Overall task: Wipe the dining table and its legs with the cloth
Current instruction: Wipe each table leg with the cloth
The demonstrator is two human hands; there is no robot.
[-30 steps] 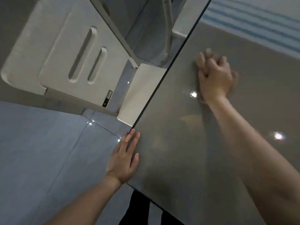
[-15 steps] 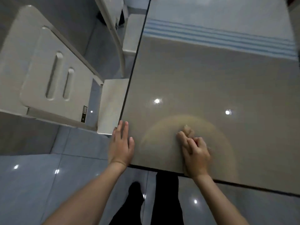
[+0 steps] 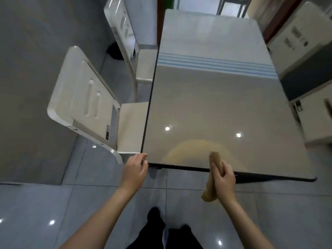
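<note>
Grey tiled floor [image 3: 45, 203], glossy, with ceiling-light glints; grey wall to the left. Surface [image 3: 212, 105]: glossy grey dining table top with a dark edge and a band of blue stripes [image 3: 215, 64] across it toward the far end. A tan, blurred reflection sits on the gloss just inside the near edge. Two white chairs stand along the left side of the surface: near chair [image 3: 84, 103] with its seat tucked partly under the edge, far chair [image 3: 124, 33] beyond it. White cabinets [image 3: 296, 38] lie to the right of the surface. Left hand [image 3: 134, 172]: at the near-left corner of the surface, fingers loosely curled, fingertips touching or just beside the corner edge; holding nothing visible. Right hand [image 3: 223, 178]: closed around the cloth [image 3: 214, 162], a tan roll gripped across its middle. Upper end of the cloth pokes over the near edge of the surface; lower end hangs below the hand, over the floor. Whether the cloth touches the top cannot be told. Dark trouser legs [image 3: 161, 230] visible below, between the two forearms.
</note>
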